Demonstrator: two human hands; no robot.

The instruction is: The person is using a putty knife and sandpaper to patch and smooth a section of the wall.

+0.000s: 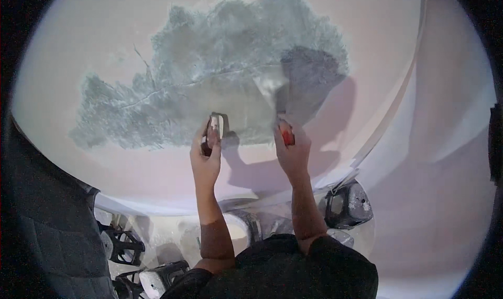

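Note:
A broad pale surface (pixel 157 168) curves across the view, with a large grey, ragged-edged smeared patch (pixel 220 42) in its middle. My left hand (pixel 205 157) is closed around a small hand tool (pixel 213 131) with a pale handle and dark edges, held against the patch's lower part. To its right, my right hand (pixel 292 149) grips a red-handled tool (pixel 286 133) near the patch's lower right edge. Its working end is blurred, so I cannot tell its shape. Above that hand, a light triangular area meets a dark shadow.
A paint-spattered black stool (pixel 350 204) stands at the lower right, by the surface's edge. More stools (pixel 126 246) stand at the lower left. Between them is a pale round container (pixel 237 230). Dark cloth (pixel 52 220) hangs at the left; a whitish sheet (pixel 440 168) covers the right.

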